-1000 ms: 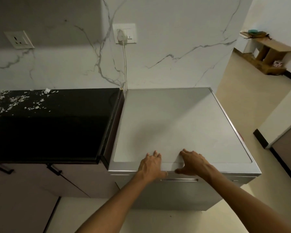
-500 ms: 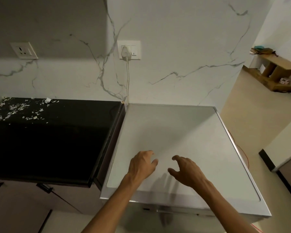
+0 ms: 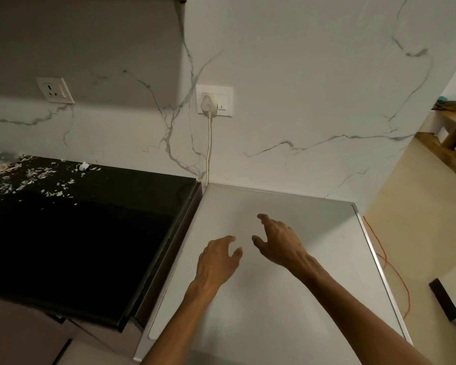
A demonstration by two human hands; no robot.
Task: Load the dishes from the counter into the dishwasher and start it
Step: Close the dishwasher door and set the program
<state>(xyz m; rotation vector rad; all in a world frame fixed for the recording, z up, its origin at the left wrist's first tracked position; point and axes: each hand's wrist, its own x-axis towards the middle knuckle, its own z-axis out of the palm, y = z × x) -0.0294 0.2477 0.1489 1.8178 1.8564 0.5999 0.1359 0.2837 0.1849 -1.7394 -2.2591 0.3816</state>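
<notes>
The silver-grey dishwasher (image 3: 313, 272) stands against the marble wall, and only its flat top shows. Its front and door are out of sight below the frame. My left hand (image 3: 217, 262) hovers over the top near its left side, fingers loosely curled and holding nothing. Just to the right and a little further back, my right hand (image 3: 279, 242) reaches forward with relaxed, spread fingers, also empty. No dishes are in view.
A black counter (image 3: 90, 233) adjoins the dishwasher on the left, with pale scraps (image 3: 37, 177) scattered at its far left. A white plug and cord (image 3: 208, 133) hang from the wall socket behind. An orange cable (image 3: 390, 264) trails on the floor at the right.
Both hands have lifted off the dishwasher's front edge and moved forward over its top. The view has tilted up, so the front panel has dropped out of sight.
</notes>
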